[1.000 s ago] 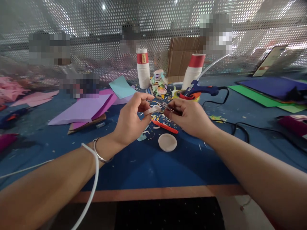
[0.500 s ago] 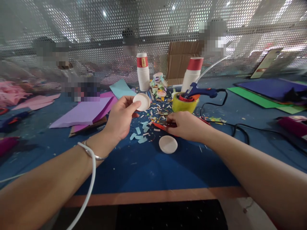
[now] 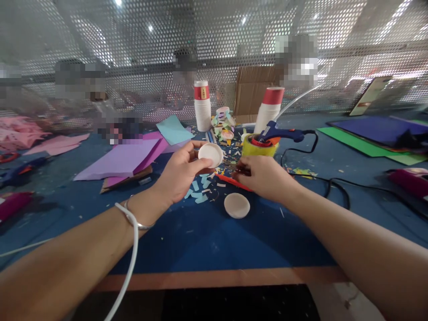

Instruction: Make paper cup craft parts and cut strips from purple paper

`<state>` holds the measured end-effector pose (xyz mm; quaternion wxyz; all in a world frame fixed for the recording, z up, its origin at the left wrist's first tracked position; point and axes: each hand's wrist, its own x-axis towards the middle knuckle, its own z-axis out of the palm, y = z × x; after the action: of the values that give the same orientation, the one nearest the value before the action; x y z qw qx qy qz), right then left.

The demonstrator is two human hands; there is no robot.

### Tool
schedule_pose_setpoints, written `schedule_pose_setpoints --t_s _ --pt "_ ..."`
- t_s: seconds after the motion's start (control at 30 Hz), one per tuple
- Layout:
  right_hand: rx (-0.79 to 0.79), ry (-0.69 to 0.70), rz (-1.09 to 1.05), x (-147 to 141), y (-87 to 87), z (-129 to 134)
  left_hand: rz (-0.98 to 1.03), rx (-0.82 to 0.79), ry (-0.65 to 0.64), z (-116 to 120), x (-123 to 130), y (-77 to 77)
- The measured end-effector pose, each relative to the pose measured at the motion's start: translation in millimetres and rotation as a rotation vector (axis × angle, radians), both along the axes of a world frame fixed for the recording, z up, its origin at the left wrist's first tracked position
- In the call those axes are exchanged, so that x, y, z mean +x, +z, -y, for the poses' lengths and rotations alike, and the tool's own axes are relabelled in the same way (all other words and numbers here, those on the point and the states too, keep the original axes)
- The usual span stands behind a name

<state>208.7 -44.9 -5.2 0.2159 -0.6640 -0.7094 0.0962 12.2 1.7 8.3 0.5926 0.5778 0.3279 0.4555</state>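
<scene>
Nearest the viewer, the blue table (image 3: 200,249) ends in a reddish-brown edge. A white cable (image 3: 132,256) crosses the left forearm beside a silver bangle (image 3: 144,227). Beyond the edge, a pale round dish (image 3: 237,205) lies on the table, apart from both hands.

The left hand (image 3: 175,174) grasps a white disc (image 3: 210,153) above the tabletop: the thumb presses the lower part of its face, the other fingers lie along its left side and behind, and the right rim is free. Pale blue paper scraps (image 3: 197,195) lie below this hand.

The right hand (image 3: 262,174) is to the right of the disc and does not touch it. Its fingers are curled, the tips just beside an orange-red stick (image 3: 230,179); whether they grip anything cannot be told.

Farther back are a yellow tape roll (image 3: 251,150), with a blue glue gun (image 3: 286,133) resting on it, and, at left, lilac paper (image 3: 117,158). Two stacks of paper cups (image 3: 203,116) stand before a perforated screen (image 3: 214,29).
</scene>
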Motion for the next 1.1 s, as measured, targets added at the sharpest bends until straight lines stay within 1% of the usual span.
schedule_pose_setpoints --t_s 0.1,0.17,0.23,0.33,0.47,0.57,0.77,1.1 --pt "0.174 -0.037 -0.199 1 3.2 1 -0.007 -0.022 -0.029 1 0 -1.0" --pt "0.266 -0.058 -0.288 1 4.8 2 -0.021 -0.025 -0.031 1 0 -2.1" --pt "0.297 -0.048 -0.351 2 5.3 2 -0.025 -0.024 -0.036 2 0 -2.9" --pt "0.283 0.017 -0.402 1 5.3 4 -0.02 -0.041 -0.068 3 1 -2.8" --pt "0.277 0.096 -0.369 -2 6.2 8 -0.036 -0.075 -0.128 8 1 -0.7" --pt "0.281 0.129 -0.347 -4 6.9 10 -0.037 -0.09 -0.169 11 2 1.0" --pt "0.336 0.144 -0.332 -5 8.5 13 -0.009 -0.101 -0.199 15 2 2.2" --pt "0.385 0.153 -0.301 -6 11.0 17 -0.006 -0.046 -0.221 18 2 1.3"
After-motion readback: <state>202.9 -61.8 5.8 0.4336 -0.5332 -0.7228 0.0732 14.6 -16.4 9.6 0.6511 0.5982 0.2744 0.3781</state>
